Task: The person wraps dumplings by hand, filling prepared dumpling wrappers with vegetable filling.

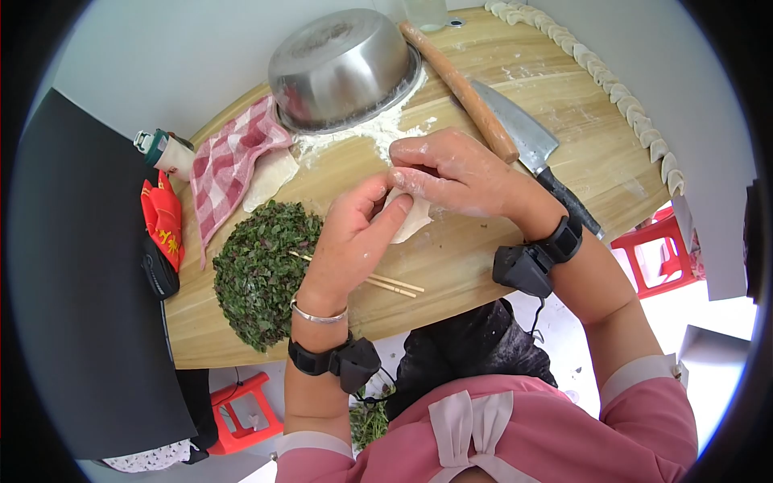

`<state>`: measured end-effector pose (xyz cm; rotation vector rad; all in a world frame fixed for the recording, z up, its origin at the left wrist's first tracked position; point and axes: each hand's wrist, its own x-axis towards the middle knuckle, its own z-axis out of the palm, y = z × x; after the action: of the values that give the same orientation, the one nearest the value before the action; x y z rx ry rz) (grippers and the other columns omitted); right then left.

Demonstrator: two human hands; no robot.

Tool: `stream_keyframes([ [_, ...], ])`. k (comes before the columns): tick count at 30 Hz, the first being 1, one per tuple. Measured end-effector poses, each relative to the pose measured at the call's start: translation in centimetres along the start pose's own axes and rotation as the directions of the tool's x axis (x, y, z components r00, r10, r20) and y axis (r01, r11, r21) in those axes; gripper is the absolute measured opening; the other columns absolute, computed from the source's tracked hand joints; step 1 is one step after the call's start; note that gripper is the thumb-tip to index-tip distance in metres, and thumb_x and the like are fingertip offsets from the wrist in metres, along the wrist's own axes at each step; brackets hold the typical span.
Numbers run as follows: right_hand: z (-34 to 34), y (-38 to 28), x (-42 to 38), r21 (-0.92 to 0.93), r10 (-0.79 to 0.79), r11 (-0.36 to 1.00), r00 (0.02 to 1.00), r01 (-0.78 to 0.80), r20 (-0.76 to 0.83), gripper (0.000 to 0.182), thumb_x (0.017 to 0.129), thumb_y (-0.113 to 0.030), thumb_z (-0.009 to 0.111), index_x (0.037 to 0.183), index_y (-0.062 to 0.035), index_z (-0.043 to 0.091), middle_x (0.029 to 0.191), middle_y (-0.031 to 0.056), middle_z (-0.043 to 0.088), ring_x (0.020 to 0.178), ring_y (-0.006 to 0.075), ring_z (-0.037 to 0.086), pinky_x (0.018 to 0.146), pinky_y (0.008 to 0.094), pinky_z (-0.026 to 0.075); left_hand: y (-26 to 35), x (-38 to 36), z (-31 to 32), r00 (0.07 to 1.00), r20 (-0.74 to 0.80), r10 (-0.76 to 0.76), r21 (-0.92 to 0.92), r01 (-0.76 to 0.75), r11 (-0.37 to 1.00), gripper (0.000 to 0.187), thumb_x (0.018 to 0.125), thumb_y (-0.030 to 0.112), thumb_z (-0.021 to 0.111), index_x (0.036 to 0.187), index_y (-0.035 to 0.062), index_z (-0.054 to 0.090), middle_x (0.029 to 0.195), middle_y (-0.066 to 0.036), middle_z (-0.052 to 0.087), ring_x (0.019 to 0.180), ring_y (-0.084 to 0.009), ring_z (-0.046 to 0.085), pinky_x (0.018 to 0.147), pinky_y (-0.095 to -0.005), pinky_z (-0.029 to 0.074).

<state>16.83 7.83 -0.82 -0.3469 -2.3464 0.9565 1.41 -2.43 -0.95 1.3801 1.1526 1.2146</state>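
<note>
As you bend over the wooden desk point(447, 262), a pale piece of dough point(415, 219) sits between your two hands, held just above the desk near its middle. Your left hand point(358, 229) grips it, thumb pressed against its face; your right hand point(451, 171) meets it at the top with thumb and curled fingers, apparently grasping the same piece, though the knuckles hide most of that contact. The step in hand looks like folding or pinching the dough; whether it has anything inside, you cannot tell from here. The next move seems to call for light, even pressure along the edge, so the thin dough does not tear.

Around you, by count: one heap of chopped greens point(262, 274) beside your left forearm; two chopsticks point(394, 286) running under that wrist toward the heap; one upturned metal bowl point(338, 68) with flour point(370, 133) about its rim; one rolling pin point(463, 88) lying across one broad knife point(527, 133); one checked cloth point(233, 153); one bottle point(175, 157) behind it. Along the right edge curves one row of dumplings point(624, 101), more than twenty, the far ones too small to number exactly.
</note>
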Motion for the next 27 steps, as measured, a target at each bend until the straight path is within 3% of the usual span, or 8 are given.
stream_keyframes([
  [5, 0.5, 0.3, 0.1, -0.078, -0.086, 0.994, 0.995, 0.082, -0.045, 0.02, 0.09, -0.015, 0.051, 0.08, 0.0014, 0.046, 0.068, 0.0179, 0.043, 0.064, 0.0352, 0.043, 0.059, 0.039, 0.038, 0.3, -0.2, -0.5, 0.998, 0.027, -0.048, 0.066, 0.046, 0.997, 0.023, 0.095, 0.011, 0.052, 0.111, -0.004, 0.057, 0.086, 0.006, 0.054, 0.077, -0.0009, 0.044, 0.066, -0.0178, 0.039],
  [8, 0.7, 0.3, 0.2, -0.137, -0.138, 0.984, 0.978, 0.117, -0.156, 0.016, 0.086, -0.016, 0.054, 0.08, -0.0014, 0.051, 0.067, 0.0187, 0.053, 0.066, 0.0391, 0.053, 0.059, 0.0443, 0.041, 0.2, -0.3, -0.5, 0.997, -0.016, -0.076, 0.008, 0.076, 0.997, 0.023, 0.095, 0.012, 0.05, 0.111, -0.0039, 0.057, 0.084, 0.007, 0.052, 0.075, 0.0001, 0.042, 0.064, -0.0169, 0.037],
  [15, 1.7, 0.0, 0.1, -0.202, -0.116, 0.977, 0.965, 0.068, -0.237, 0.021, 0.088, -0.02, 0.053, 0.08, -0.0007, 0.052, 0.065, 0.0189, 0.053, 0.063, 0.0393, 0.052, 0.058, 0.0435, 0.042, 0.0, -0.1, -0.4, 0.998, -0.043, -0.056, -0.017, 0.056, 0.998, 0.023, 0.096, 0.012, 0.049, 0.111, -0.0028, 0.056, 0.08, 0.009, 0.048, 0.072, 0.0013, 0.039, 0.06, -0.0162, 0.035],
  [17, 1.1, -0.5, 0.1, 0.165, 0.223, 0.965, 0.968, -0.203, -0.113, 0.029, 0.092, -0.025, 0.048, 0.079, 0.0001, 0.053, 0.064, 0.0192, 0.053, 0.062, 0.0385, 0.052, 0.058, 0.0428, 0.041, -0.1, -0.2, -0.4, 0.997, -0.044, -0.062, -0.024, 0.061, 0.998, 0.021, 0.096, 0.012, 0.049, 0.109, -0.0027, 0.056, 0.08, 0.009, 0.048, 0.072, 0.0011, 0.04, 0.06, -0.0164, 0.035],
  [21, 0.8, 0.3, 0.3, 0.265, 0.248, 0.941, 0.962, -0.212, -0.11, 0.035, 0.094, -0.029, 0.044, 0.077, 0.0005, 0.054, 0.064, 0.0201, 0.051, 0.063, 0.0377, 0.051, 0.059, 0.0426, 0.04, 0.0, -0.2, -0.1, 0.998, -0.05, -0.03, -0.03, 0.029, 0.999, 0.018, 0.096, 0.012, 0.049, 0.102, -0.0022, 0.056, 0.081, 0.008, 0.049, 0.073, 0.0007, 0.04, 0.06, -0.0172, 0.036],
  [23, 0.7, -0.1, 0.4, -0.018, 0.004, 1.0, 0.992, -0.006, -0.129, 0.03, 0.092, -0.025, 0.047, 0.078, 0.0001, 0.054, 0.064, 0.0203, 0.051, 0.065, 0.0381, 0.052, 0.059, 0.0436, 0.04, 0.2, 0.0, 0.2, 0.998, -0.061, -0.036, -0.053, 0.033, 0.998, 0.018, 0.096, 0.013, 0.049, 0.102, -0.0023, 0.056, 0.08, 0.008, 0.049, 0.072, 0.0008, 0.04, 0.06, -0.0173, 0.035],
  [25, 1.1, 0.3, 0.4, -0.058, -0.027, 0.998, 0.991, 0.019, -0.13, 0.028, 0.091, -0.024, 0.048, 0.078, 0.0001, 0.053, 0.066, 0.0204, 0.052, 0.066, 0.0384, 0.052, 0.06, 0.044, 0.04, 0.2, 0.0, -0.1, 0.997, -0.07, -0.043, -0.075, 0.037, 0.996, 0.018, 0.096, 0.013, 0.049, 0.102, -0.0023, 0.056, 0.08, 0.008, 0.048, 0.071, 0.001, 0.039, 0.059, -0.0174, 0.035],
  [27, 1.2, 0.4, 0.4, -0.1, -0.057, 0.994, 0.99, 0.045, -0.129, 0.025, 0.09, -0.022, 0.049, 0.078, 0.0, 0.053, 0.067, 0.0205, 0.052, 0.067, 0.0386, 0.053, 0.06, 0.0444, 0.041, -0.1, -0.1, -1.0, 0.992, 0.008, -0.13, 0.041, 0.129, 0.991, 0.033, 0.095, 0.018, 0.052, 0.122, -0.002, 0.054, 0.1, 0.004, 0.059, 0.085, 0.0, 0.05, 0.07, -0.0153, 0.041],
])
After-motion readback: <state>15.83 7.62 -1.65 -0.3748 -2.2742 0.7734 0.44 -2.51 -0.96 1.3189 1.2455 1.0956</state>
